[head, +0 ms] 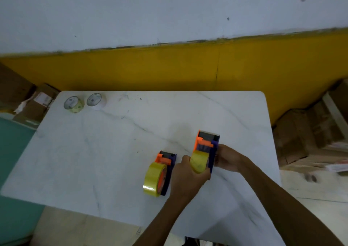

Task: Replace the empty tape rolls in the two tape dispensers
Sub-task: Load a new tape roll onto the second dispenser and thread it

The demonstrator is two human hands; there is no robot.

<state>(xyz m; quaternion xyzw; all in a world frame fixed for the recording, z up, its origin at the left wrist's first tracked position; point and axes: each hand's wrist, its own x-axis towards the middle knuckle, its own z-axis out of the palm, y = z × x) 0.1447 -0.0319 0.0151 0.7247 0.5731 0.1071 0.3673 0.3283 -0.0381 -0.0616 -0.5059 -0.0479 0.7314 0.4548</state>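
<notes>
White marble table (pixel 94 161), both hands (pixel 207 168) clasped around right-hand dispenser (pixel 206 148) with yellow roll (pixel 198 162).

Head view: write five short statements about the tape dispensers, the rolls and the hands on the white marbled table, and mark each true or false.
1. Both hands hold one orange and purple tape dispenser. True: the left hand grips its yellow tape roll, the right hand its purple side.
2. The second orange and purple dispenser lies untouched on the white marbled table. True.
3. That second dispenser carries no tape. False: a full yellow roll sits on it.
4. Two near-empty rolls stand at the table's far left corner. True.
5. The two dispensers are stacked. False: they are side by side, apart.
</notes>
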